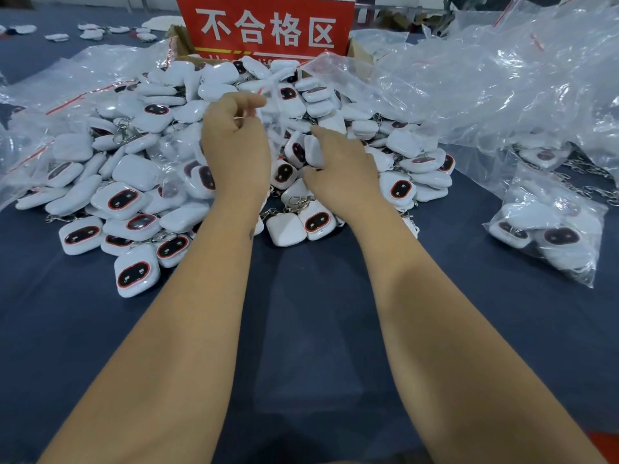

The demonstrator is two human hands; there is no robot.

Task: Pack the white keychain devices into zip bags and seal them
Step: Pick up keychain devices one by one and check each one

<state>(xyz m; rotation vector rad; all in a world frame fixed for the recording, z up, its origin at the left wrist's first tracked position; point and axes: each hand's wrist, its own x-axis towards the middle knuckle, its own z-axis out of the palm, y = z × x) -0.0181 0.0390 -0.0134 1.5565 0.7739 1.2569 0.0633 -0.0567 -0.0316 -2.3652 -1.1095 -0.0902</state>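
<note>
A big heap of white keychain devices with dark oval screens lies on the dark blue table. Above the heap my left hand pinches the red-striped mouth of a clear zip bag. My right hand sits just right of it, fingers curled round a white device at the bag's opening. The bag's lower part is hard to make out against the heap.
A filled zip bag of devices lies at the right. Loose empty bags pile up at the back right and left. A cardboard box with a red sign stands behind the heap. More devices lie far back left.
</note>
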